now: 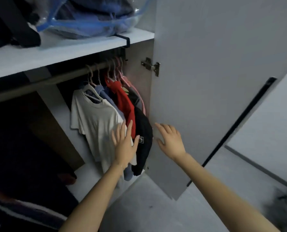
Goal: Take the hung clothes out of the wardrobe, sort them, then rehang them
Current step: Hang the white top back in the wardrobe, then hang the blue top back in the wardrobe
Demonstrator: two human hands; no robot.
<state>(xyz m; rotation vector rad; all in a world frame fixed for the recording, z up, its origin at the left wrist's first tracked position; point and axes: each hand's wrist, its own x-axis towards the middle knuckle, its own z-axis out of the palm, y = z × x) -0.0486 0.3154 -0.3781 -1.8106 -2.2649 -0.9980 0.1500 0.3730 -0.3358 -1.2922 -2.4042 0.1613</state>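
While both bare arms are reaching into the open wardrobe, the left hand (125,144) is lying flat on the lower front of a white T-shirt (96,118), fingers straight and close together, tips reaching the red top (124,99) and the black garment (143,131). The right hand (170,140) is hovering with fingers spread, gripping nothing, just beside the black garment and in front of the door (214,81); contact cannot be told.

Clothes are soft, limp fabric, with a blue top (104,92) sitting between white and red. All are hanging on thin pale and pink hangers (113,69) hooked over a round rail (55,79) under the shelf (39,56). They are bunching at the rail's right end, against the side wall, long axes dropping straight down, the T-shirt's front facing left.

The door is standing open, flat grey, smooth, with a metal hinge (150,66) and a long black handle strip (239,124). A clear plastic bag (92,19) with blue trim, stuffed with dark fabric, is sitting on the shelf beside a dark bag (9,30). A black hook (126,41) is clipping over the shelf edge. The wardrobe's left side is too dark to read.
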